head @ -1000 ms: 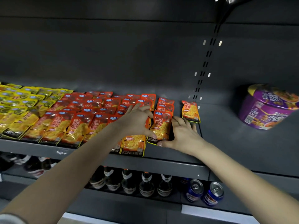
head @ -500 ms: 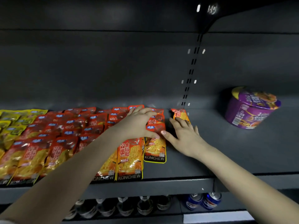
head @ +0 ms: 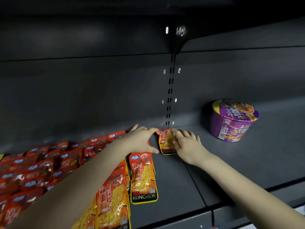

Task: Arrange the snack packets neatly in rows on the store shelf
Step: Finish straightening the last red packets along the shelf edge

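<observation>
Rows of red-and-orange snack packets (head: 49, 171) cover the left part of the dark shelf (head: 173, 182). One KONCHEW packet (head: 143, 177) ends the nearest full row. A single orange packet (head: 165, 142) lies at the back by the slotted upright. My left hand (head: 142, 139) rests flat on the back packets, fingers spread, its fingertips at this packet's left corner. My right hand (head: 186, 142) lies on the packet's right edge with fingers curled onto it. My forearms hide parts of the front rows.
A purple instant-noodle bowl (head: 232, 120) stands tilted on the right shelf section. The slotted upright (head: 170, 96) runs up the back wall. A seam (head: 194, 184) divides the two shelf boards. Another shelf overhangs above.
Both hands have reached further back along the shelf, from the front packets to the single orange packet at the back wall. The view has moved closer and lower.
</observation>
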Demonstrator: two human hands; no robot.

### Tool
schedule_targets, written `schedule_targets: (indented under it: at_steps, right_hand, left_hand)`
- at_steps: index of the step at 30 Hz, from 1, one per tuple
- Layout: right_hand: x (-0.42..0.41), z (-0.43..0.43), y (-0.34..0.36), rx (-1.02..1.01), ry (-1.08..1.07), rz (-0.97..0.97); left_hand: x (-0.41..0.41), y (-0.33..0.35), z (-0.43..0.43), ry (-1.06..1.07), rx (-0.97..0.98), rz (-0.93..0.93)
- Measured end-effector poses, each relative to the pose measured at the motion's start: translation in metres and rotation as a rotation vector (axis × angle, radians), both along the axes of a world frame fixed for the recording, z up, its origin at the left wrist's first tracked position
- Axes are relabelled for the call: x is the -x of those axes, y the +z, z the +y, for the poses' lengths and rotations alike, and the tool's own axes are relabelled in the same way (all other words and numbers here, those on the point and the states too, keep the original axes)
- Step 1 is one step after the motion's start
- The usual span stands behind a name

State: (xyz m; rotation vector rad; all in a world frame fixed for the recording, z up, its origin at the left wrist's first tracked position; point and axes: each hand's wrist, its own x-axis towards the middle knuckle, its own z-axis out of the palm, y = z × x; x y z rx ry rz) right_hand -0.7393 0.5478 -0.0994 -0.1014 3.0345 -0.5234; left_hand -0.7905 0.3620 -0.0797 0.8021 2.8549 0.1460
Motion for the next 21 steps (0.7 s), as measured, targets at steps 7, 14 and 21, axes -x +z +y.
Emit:
schedule_targets:
  at_steps: [7, 14, 21]
  right_hand:
    - [0.016, 0.000, -0.004, 0.016, 0.058, -0.084]
    - [0.015, 0.000, -0.001, 0.178, 0.103, -0.051]
    - [0.001, 0.007, 0.012, 0.332, 0.109, 0.072]
  left_hand:
    - [0.009, -0.007, 0.013, -0.024, 0.012, -0.038]
    - [0.001, -0.002, 0.019, -0.011, 0.007, -0.012]
    - [-0.020, 0.014, 0.025, 0.050, -0.073, 0.043]
